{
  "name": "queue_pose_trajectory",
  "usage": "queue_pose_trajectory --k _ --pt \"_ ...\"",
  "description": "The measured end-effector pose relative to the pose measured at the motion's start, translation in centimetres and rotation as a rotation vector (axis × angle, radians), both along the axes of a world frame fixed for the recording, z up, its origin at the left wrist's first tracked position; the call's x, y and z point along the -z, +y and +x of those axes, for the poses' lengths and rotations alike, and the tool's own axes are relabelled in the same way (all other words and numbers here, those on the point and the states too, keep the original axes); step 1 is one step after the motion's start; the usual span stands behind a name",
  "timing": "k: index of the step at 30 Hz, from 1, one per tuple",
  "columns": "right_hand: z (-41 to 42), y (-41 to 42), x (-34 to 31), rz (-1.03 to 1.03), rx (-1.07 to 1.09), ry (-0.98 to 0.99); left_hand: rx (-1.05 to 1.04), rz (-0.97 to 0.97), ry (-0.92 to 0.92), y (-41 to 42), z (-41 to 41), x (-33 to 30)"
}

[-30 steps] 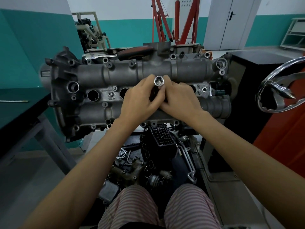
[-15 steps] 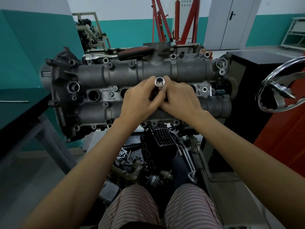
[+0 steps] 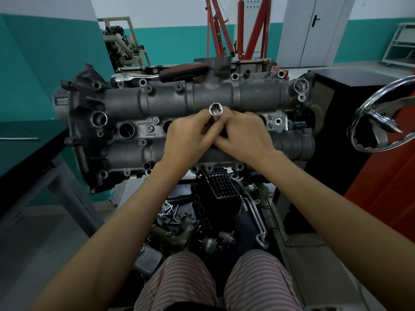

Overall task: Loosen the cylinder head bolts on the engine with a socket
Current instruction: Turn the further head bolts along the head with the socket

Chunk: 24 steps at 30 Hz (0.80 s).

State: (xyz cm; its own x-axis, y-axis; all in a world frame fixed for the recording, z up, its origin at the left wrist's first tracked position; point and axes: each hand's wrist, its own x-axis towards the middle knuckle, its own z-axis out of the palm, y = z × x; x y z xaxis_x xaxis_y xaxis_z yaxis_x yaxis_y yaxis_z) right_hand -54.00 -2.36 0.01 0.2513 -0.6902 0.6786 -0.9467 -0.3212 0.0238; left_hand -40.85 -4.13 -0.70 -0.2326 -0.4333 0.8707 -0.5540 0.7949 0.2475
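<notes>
While both hands crowd together over the middle of the engine, the left hand wraps its fingers round the long socket, open end up, and the right hand curls against it from the other side, pinching low down; behind them a red-handled ratchet lies along the engine's far edge

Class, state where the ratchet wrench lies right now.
In the head view, the ratchet wrench lies along the engine's far top edge, left of centre, beyond both hands.
</notes>
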Motion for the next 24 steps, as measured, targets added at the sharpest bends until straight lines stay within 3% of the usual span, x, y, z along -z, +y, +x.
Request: queue_pose_trajectory --k 13,18,24 --pt "-0.06 -0.16 0.14 -0.023 -0.023 -0.024 0.002 -0.007 0.016 0.12 -0.08 0.13" --pt "-0.27 -0.4 0.29 -0.023 0.01 0.073 0.054 0.001 0.042 -0.18 0.15 -0.04" --pt "-0.28 -0.18 0.16 -0.035 -0.043 0.002 0.047 0.02 0.003 0.28 0.05 -0.09"
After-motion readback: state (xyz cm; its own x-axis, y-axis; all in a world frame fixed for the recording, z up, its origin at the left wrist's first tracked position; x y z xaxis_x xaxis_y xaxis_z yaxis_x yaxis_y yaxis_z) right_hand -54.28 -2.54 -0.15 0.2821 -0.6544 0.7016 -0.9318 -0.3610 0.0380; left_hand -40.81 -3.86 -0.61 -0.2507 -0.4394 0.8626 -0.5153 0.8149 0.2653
